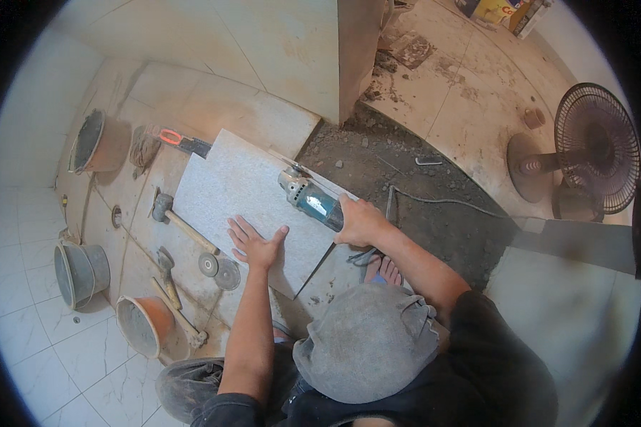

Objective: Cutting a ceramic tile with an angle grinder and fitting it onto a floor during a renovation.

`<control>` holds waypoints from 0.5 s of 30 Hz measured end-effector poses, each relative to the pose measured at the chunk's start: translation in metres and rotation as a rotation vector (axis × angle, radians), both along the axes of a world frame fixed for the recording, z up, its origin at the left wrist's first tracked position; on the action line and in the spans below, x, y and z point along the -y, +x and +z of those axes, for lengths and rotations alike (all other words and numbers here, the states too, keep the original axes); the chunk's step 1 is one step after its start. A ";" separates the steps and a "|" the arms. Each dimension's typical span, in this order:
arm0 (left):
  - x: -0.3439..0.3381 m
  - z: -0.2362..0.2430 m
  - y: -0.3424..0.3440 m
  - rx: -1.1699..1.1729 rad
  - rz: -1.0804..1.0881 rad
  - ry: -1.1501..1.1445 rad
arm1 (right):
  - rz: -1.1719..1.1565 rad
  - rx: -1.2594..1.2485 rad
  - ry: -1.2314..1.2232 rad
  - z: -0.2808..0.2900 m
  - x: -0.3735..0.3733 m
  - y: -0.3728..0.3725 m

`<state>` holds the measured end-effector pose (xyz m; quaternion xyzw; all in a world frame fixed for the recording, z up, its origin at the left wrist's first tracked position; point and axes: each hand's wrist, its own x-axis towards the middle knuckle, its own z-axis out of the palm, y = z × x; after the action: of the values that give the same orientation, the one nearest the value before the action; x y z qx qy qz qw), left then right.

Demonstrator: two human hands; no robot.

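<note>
A large pale grey tile (221,185) lies flat in front of me. My left hand (258,245) presses on its near part, palm down with fingers spread. Wrapped round the rear body of a teal angle grinder (316,201) is my right hand (363,222). The grinder's head rests at the tile's right edge, where a narrow strip runs alongside; its disc is hard to make out. Left of my left hand are a mallet (163,207) with a wooden handle and two round discs (227,275), one smaller and overlapping the other.
Buckets stand at the left: one brown (107,146), one grey (89,274), one orange (153,320). A hammer (185,322) lies beside the orange one. An orange-handled tool (171,136) touches the tile's far corner. A cord (449,203) crosses bare dirt (406,164) towards a fan (595,149).
</note>
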<state>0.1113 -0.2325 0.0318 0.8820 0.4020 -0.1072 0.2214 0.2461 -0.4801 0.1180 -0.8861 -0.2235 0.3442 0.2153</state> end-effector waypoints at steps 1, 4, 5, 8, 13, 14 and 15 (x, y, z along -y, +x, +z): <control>0.000 0.000 0.001 -0.001 -0.001 0.007 | 0.000 -0.007 0.001 0.002 -0.001 0.001; -0.001 0.001 0.000 0.001 -0.001 0.014 | -0.001 -0.011 0.003 0.000 -0.003 0.001; -0.001 0.001 0.000 0.001 -0.003 0.015 | 0.000 -0.008 0.005 -0.002 -0.004 0.001; -0.003 -0.001 -0.001 -0.005 0.002 0.012 | 0.002 -0.034 -0.028 0.002 -0.010 0.004; -0.003 -0.001 -0.001 -0.004 0.003 0.022 | -0.001 -0.022 0.009 -0.001 -0.002 0.001; -0.002 -0.001 0.000 -0.006 0.003 0.019 | -0.004 -0.029 0.020 0.000 0.000 0.000; -0.001 0.000 0.000 -0.007 0.000 0.017 | -0.004 -0.031 0.017 0.001 0.002 -0.001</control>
<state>0.1114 -0.2318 0.0321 0.8835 0.4035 -0.1072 0.2125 0.2448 -0.4820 0.1189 -0.8792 -0.2212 0.3556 0.2272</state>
